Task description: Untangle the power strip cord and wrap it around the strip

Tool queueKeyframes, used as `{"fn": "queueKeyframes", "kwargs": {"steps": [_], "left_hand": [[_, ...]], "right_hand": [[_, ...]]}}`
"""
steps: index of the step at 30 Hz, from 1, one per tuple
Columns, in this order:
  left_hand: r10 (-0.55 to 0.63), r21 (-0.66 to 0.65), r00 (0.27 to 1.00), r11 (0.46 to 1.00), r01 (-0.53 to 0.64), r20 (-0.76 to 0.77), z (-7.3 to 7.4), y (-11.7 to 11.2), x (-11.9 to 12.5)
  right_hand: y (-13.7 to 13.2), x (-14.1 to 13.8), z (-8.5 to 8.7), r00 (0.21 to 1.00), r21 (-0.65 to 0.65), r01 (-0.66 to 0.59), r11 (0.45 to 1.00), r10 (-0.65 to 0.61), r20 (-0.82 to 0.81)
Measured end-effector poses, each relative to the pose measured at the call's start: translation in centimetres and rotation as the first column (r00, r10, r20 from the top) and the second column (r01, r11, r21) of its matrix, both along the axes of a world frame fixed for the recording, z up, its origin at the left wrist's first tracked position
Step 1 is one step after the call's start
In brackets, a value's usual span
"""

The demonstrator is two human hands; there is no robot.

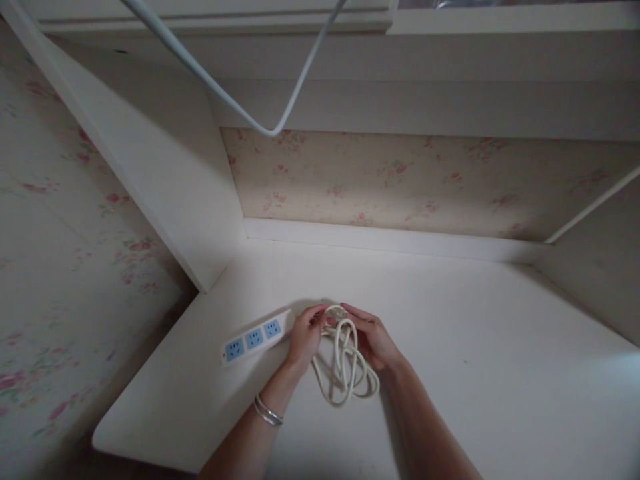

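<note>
A white power strip (256, 339) with three blue socket faces lies on the desk, slanting up toward my left hand. Its cream cord (345, 373) is gathered in tangled loops between my hands and hangs or rests just in front of them. My left hand (307, 335) is closed on part of the cord near the strip's right end, fingertips pinched at its top. Across from it, my right hand (374, 337) curls around the cord's other side, with the thumb and lower fingers partly hidden by the loops. A silver bangle circles my left wrist.
The white desktop (475, 360) has a rounded left corner and a low back ledge (400, 241). Upright white panels (150, 147) enclose both sides. Overhead runs a shelf (425, 60), with a pale cable (273, 130) dangling in a V before it. Floral wallpaper (370, 177) covers the wall.
</note>
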State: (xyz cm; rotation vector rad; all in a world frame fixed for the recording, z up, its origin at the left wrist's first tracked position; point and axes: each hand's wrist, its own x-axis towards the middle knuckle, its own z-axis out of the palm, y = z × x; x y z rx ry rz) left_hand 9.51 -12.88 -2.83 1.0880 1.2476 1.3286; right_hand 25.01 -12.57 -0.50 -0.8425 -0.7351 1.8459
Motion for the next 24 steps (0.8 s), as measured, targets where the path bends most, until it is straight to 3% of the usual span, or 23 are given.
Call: {"fn": "queueKeyframes", "kwargs": {"steps": [8,17,24], "left_hand": [[0.002,-0.031,1.000,1.000,-0.001,0.028,0.3,-0.1,0.0],[-0.048,-0.063,0.993,0.997,0.055,0.110,1.9,-0.8,0.6],[-0.040,-0.105,0.988,0.993,0.056,0.147,2.5,-1.0,0.7]], "right_hand": [[0.1,0.2,-0.2,1.000,0.045,-0.017,0.999,0.017,0.012],[0.3,-0.6,0.1,0.997,-0.013,0.069,0.998,-0.069,0.033],[0.2,-0.9,0.2,0.999,0.019,0.043,0.999,-0.043,-0.024]]}}
